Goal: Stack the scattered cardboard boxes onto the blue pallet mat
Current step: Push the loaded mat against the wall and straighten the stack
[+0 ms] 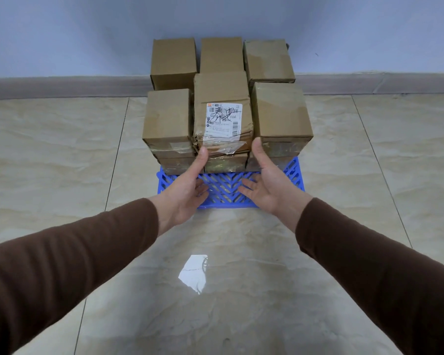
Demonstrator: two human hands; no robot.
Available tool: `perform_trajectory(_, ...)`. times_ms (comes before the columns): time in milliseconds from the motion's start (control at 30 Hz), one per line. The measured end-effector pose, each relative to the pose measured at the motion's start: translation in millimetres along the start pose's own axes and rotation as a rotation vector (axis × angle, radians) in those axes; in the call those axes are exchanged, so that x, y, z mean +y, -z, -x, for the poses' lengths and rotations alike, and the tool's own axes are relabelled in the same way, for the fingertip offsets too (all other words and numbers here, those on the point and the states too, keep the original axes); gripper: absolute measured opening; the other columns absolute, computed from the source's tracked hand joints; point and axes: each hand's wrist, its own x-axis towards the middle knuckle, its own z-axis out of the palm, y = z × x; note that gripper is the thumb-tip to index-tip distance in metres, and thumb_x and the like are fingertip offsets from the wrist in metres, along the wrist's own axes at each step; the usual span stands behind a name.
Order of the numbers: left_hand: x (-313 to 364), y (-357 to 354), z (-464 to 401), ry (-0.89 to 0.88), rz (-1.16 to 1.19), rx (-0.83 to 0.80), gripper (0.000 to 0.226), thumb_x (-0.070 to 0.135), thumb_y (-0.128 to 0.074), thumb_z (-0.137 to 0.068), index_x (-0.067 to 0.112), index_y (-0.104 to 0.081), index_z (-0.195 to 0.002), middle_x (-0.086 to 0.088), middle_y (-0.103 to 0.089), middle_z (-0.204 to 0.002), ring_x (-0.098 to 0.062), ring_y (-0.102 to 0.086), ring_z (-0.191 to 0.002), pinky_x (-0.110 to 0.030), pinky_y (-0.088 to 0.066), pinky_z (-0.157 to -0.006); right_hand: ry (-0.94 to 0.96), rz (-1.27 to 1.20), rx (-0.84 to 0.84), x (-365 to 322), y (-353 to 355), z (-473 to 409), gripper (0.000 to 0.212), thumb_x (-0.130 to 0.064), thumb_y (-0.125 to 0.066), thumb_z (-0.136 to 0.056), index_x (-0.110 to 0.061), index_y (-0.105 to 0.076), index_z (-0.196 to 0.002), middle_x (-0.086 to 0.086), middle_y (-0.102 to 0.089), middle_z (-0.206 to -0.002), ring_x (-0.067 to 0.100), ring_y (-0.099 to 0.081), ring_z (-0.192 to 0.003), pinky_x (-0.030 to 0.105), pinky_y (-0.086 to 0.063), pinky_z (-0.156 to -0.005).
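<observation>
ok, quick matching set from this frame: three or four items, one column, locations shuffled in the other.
Items:
1. labelled box
2. blue pallet mat
3. left hand
4. glare patch

Places:
A. on the floor tiles nearest the camera
B. under the boxes
C. front row middle, top layer
D. thumb at the stack's front, left of the other hand

Pairs: 1-C, 2-B, 3-D, 4-A

We see a glossy beige tiled floor (pixel 62 155); on it, by the wall, lies the blue pallet mat (pixel 226 190), bearing stacked cardboard boxes (pixel 223 108).
</observation>
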Motion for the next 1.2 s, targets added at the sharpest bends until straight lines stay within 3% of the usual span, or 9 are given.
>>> perform_trajectory(133,-3,36,15,-0.07,0.078,0.023,0.107,0.083,-0.062,-0.07,0.04,-0.021,-0.158,0.013,-0.028,-0.156,-0.016,-0.038,-0.145,-0.038,-0.027,-0.123,0.107,-0.072,0.023,0,24,16,0.136,-0.076,-0.077,-0.051,-0.032,-0.014,-0.163,0.006,-0.014,-0.171,0.033,-0.015,-0.156,0.061,-0.021,-0.122)
perform_trajectory(200,8,48,13,-0.115,0.164,0.135,0.104,0.082,-0.052,-0.079,0.038,-0.003,-0.16,0.017,-0.022,-0.156,-0.016,-0.036,-0.147,-0.039,-0.027,-0.123,0.165,-0.108,0.088,-7,33,18,0.126,-0.081,-0.071,-0.06,-0.032,-0.016,-0.162,0.003,-0.026,-0.168,0.029,-0.028,-0.152,0.062,-0.027,-0.119)
perform_trajectory(267,22,56,9,-0.157,0.224,0.251,0.105,0.083,-0.046,-0.082,0.036,0.006,-0.16,0.008,-0.002,-0.168,-0.019,-0.011,-0.156,-0.041,-0.024,-0.124,0.225,-0.152,0.133,-19,35,19,0.11,-0.082,-0.061,-0.074,-0.029,-0.021,-0.161,-0.001,-0.043,-0.157,0.023,-0.051,-0.136,0.049,-0.05,-0.099)
perform_trajectory(400,46,67,2,-0.21,0.238,0.247,0.103,0.089,-0.042,-0.077,0.039,-0.009,-0.161,0.002,0.008,-0.17,-0.02,0.007,-0.157,-0.048,-0.017,-0.122,0.346,-0.153,0.183,-42,35,19,0.07,-0.071,-0.043,-0.095,-0.023,-0.044,-0.146,-0.014,-0.064,-0.125,0.009,-0.066,-0.11,0.028,-0.058,-0.068)
perform_trajectory(500,52,68,0,-0.216,0.2,0.153,0.104,0.088,-0.054,-0.07,0.039,-0.028,-0.158,0.007,-0.015,-0.169,-0.018,-0.01,-0.156,-0.041,-0.037,-0.107,0.375,-0.095,0.198,-46,31,16,0.065,-0.067,-0.044,-0.096,-0.022,-0.051,-0.142,-0.011,-0.069,-0.112,0.002,-0.071,-0.086,0.023,-0.058,-0.057)
perform_trajectory(667,52,50,-5,-0.261,0.137,0.148,0.037,0.06,-0.046,-0.099,0.031,-0.062,-0.115,0.008,-0.066,-0.12,-0.008,-0.061,-0.112,-0.032,-0.051,-0.099,0.367,-0.025,0.204,-47,31,12,0.049,-0.061,-0.051,-0.097,-0.027,-0.049,-0.134,-0.01,-0.066,-0.113,0.004,-0.066,-0.096,0.02,-0.055,-0.058)
perform_trajectory(900,63,41,-8,-0.27,0.107,0.188,0.047,0.062,-0.037,-0.101,0.028,-0.055,-0.128,0.009,-0.07,-0.104,-0.006,-0.067,-0.096,-0.022,-0.057,-0.066,0.358,0.047,0.214,-47,38,5,0.052,-0.058,-0.05,-0.099,-0.026,-0.048,-0.139,-0.008,-0.065,-0.118,0.005,-0.065,-0.096,0.019,-0.054,-0.055)
perform_trajectory(1033,66,43,-11,-0.272,0.081,0.191,0.054,0.062,-0.039,-0.1,0.025,-0.048,-0.139,0.008,-0.066,-0.111,-0.007,-0.065,-0.101,-0.024,-0.054,-0.073,0.358,0.075,0.213,-46,42,1,0.052,-0.06,-0.05,-0.098,-0.026,-0.049,-0.137,-0.007,-0.064,-0.121,0.006,-0.065,-0.1,0.022,-0.053,-0.061)
perform_trajectory(1200,67,49,-16,-0.248,0.064,0.146,0.044,0.062,-0.04,-0.1,0.029,-0.054,-0.125,0.007,-0.066,-0.113,-0.01,-0.062,-0.108,-0.026,-0.051,-0.077,0.351,0.1,0.195,-47,45,0,0.05,-0.06,-0.048,-0.099,-0.028,-0.048,-0.137,-0.009,-0.065,-0.115,0.003,-0.065,-0.092,0.021,-0.053,-0.056)
